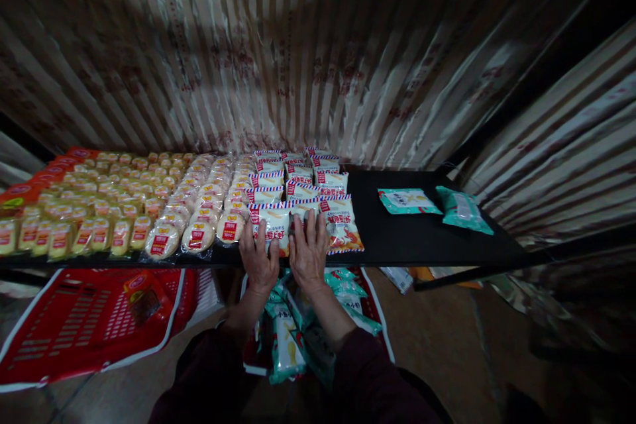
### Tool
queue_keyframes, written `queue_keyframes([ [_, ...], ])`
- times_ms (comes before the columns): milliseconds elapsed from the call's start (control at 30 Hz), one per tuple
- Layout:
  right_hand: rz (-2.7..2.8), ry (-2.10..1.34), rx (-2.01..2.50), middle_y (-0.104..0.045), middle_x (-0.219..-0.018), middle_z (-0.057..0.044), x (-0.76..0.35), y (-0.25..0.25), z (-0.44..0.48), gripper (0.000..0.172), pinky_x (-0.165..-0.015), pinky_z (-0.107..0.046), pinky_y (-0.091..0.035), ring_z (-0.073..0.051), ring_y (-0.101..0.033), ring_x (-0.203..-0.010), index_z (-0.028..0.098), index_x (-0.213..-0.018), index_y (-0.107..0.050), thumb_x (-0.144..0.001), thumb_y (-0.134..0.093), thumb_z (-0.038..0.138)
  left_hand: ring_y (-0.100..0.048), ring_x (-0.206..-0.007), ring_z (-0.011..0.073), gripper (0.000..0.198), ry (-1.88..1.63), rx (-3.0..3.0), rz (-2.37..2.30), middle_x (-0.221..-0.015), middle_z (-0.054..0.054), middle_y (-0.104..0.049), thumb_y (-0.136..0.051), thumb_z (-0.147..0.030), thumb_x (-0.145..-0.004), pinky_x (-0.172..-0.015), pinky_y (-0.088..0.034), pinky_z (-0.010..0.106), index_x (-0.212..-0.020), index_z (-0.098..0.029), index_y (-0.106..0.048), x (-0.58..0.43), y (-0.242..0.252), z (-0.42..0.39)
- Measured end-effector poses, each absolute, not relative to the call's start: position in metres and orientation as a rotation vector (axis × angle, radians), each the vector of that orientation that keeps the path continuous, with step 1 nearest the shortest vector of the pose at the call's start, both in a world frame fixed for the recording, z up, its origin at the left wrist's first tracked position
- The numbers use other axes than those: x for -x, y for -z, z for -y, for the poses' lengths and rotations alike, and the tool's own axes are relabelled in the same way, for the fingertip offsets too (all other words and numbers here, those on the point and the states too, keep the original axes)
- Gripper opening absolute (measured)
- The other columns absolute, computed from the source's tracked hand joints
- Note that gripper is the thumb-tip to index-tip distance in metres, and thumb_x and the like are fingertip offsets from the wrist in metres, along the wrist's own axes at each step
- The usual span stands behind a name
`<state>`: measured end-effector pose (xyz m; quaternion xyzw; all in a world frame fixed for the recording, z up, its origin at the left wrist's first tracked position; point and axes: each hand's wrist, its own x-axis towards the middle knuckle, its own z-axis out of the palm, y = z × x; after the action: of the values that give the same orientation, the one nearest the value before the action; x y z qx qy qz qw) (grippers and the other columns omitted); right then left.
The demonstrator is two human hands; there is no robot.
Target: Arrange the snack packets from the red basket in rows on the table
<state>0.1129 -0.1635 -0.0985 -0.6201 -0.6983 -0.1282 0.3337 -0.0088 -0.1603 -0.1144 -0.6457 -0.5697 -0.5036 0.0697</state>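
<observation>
Both hands rest against the front row of white snack packets (pixel 342 222) with red lettering and striped edges, standing in columns on a black shelf. My left hand (pixel 259 262) lies with fingers stretched over the left front packet (pixel 278 220). My right hand (pixel 309 255) presses flat on the middle front packet (pixel 303 207), fingers spread, covering much of it. Neither hand grips anything. Round wrapped cakes (pixel 199 236) with red labels stand in rows just left of my left hand.
Small yellow wrapped cakes (pixel 119 235) and orange packs (pixel 30 192) fill the shelf's left part. Two green packets (pixel 410 201) lie on the black shelf (pixel 397 238) at right. Below are a red basket (pixel 64 331) and another holding green packets (pixel 285 344). Striped curtain hangs behind.
</observation>
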Motion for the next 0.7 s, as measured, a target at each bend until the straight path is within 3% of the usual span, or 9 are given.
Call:
queue_keyframes([
  [467, 1.829, 0.293, 1.628, -0.02, -0.156, -0.015, -0.115, 0.098, 0.154, 0.059, -0.109, -0.051, -0.025, -0.028, -0.007, -0.145, 0.018, -0.149, -0.018, -0.094, -0.039, 0.023, -0.036, -0.133, 0.0304, 0.051, 1.467, 1.933, 1.746, -0.142, 0.021, -0.04, -0.046, -0.032, -0.091, -0.1, -0.035, 0.046, -0.139, -0.014, -0.038, 0.005, 0.111, 0.165],
  [700, 1.823, 0.254, 1.623, -0.015, -0.157, -0.014, -0.118, 0.094, 0.15, 0.058, -0.11, -0.052, -0.024, -0.028, -0.004, -0.146, 0.019, -0.15, -0.016, -0.095, -0.036, 0.024, -0.037, -0.132, 0.0313, 0.056, 1.415, 1.976, 1.66, -0.142, 0.021, -0.039, -0.052, -0.032, -0.088, -0.1, -0.036, 0.047, -0.139, -0.016, -0.036, 0.006, 0.104, 0.164],
])
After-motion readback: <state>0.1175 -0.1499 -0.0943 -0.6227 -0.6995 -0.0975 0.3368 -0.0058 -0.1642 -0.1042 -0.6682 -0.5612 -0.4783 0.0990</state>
